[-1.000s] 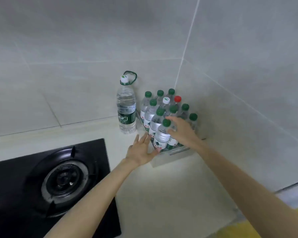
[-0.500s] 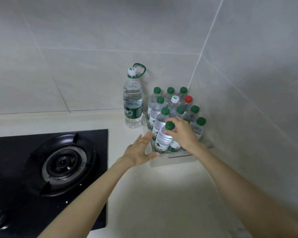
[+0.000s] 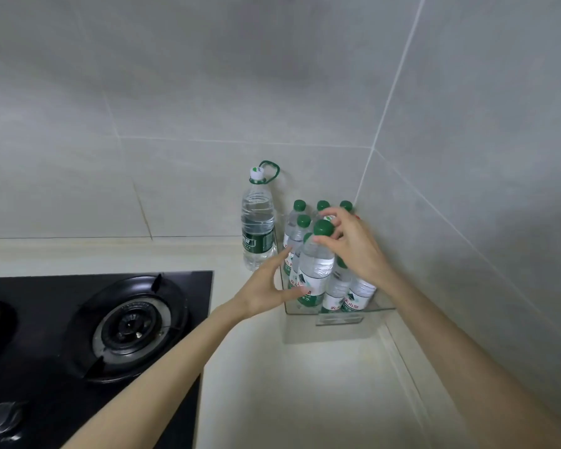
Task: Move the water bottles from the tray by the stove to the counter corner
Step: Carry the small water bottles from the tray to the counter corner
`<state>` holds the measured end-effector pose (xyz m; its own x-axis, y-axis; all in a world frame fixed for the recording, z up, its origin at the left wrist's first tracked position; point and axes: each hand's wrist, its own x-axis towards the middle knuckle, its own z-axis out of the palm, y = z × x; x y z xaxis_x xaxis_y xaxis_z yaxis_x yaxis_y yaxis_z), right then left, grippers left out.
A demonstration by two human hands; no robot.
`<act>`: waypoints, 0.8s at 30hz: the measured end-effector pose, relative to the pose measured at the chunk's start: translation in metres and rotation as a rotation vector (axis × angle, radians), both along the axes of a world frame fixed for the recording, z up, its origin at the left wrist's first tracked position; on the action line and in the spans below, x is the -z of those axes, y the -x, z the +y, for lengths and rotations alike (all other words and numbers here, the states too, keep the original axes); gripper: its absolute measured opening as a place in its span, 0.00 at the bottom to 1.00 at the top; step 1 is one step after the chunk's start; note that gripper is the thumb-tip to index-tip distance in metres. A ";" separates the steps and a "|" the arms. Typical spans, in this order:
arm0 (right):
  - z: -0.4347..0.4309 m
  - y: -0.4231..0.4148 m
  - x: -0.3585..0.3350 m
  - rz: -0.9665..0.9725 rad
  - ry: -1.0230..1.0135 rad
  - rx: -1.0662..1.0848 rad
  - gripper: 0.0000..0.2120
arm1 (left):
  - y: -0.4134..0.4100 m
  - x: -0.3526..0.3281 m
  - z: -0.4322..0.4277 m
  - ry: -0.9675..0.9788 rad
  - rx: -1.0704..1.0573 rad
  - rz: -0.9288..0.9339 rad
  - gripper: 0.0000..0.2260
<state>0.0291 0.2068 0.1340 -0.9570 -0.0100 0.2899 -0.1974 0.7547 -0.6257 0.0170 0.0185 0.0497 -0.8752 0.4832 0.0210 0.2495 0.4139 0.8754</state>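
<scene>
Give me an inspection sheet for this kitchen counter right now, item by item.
Surface: pale counter, running into the wall corner.
Job's things: small bottle held tilted over clear tray; other bottles stand in it.
Clutter: large bottle beside the tray.
Grips: right hand pinches the small bottle's neck; left hand open at its lower part.
Cables: nothing seen.
Surroundings: gas stove, tiled walls.
</scene>
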 end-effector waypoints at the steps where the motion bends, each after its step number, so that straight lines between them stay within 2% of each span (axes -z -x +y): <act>1: -0.001 -0.002 -0.012 0.028 0.039 -0.005 0.24 | -0.001 -0.007 0.003 -0.062 -0.006 -0.021 0.42; 4: -0.003 -0.008 -0.045 0.113 0.165 -0.018 0.26 | -0.001 -0.027 0.013 -0.205 -0.050 -0.011 0.43; 8: -0.013 -0.016 -0.075 0.189 0.316 -0.073 0.24 | -0.001 -0.054 0.016 -0.369 -0.168 0.106 0.35; 13: -0.021 -0.021 -0.087 0.258 0.452 -0.081 0.20 | 0.000 -0.067 0.010 -0.416 -0.192 0.152 0.37; 17: -0.019 -0.018 -0.085 0.209 0.534 -0.121 0.16 | -0.005 -0.063 0.007 -0.421 -0.246 0.141 0.35; 20: -0.007 -0.012 -0.074 0.131 0.514 -0.144 0.15 | -0.008 -0.057 0.002 -0.413 -0.321 0.097 0.34; 24: 0.022 0.001 -0.029 -0.018 0.272 0.001 0.17 | -0.007 -0.049 -0.011 -0.391 -0.402 0.061 0.34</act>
<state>0.0284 0.2287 0.1633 -0.9620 0.0669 0.2649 -0.1839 0.5587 -0.8087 0.0237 0.0075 0.0986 -0.9805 0.0580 0.1877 0.1940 0.1341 0.9718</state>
